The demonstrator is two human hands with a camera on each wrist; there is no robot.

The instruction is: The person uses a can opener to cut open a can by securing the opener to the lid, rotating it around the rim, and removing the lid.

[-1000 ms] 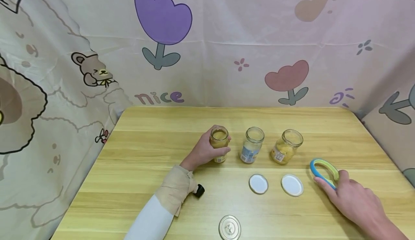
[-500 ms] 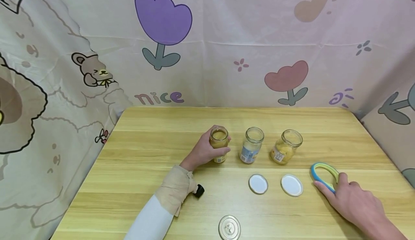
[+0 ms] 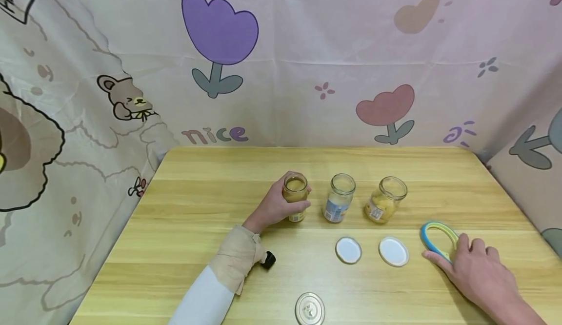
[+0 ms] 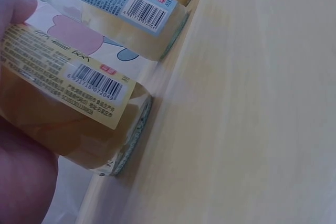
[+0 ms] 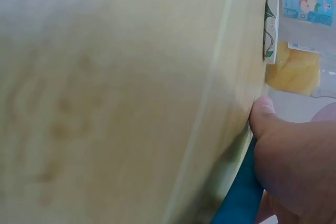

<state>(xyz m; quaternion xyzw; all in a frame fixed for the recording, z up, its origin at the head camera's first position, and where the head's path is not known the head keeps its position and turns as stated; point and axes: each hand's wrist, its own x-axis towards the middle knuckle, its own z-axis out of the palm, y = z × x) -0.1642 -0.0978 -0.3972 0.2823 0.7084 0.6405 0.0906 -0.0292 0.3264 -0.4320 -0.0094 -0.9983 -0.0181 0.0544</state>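
Observation:
In the head view my left hand grips an open glass jar standing upright on the table, fingers and thumb wrapped round its sides. Brownish contents and a yellow label show on this jar in the left wrist view. Over at the right, my right hand holds the handle of a blue and green jar opener, whose loop points away to the left. Its blue handle runs under the thumb and palm in the right wrist view; most fingers are hidden there.
Two more lidless jars stand beside the held one: a blue-labelled jar and a jar with yellow fruit. In front lie two white-sided lids, a left lid and a right lid. A metallic lid lies near the front.
The jar opener's loop has dropped a little toward the table, and the fingers of my right hand have shifted slightly on its handle. My left hand keeps its hold on the jar.

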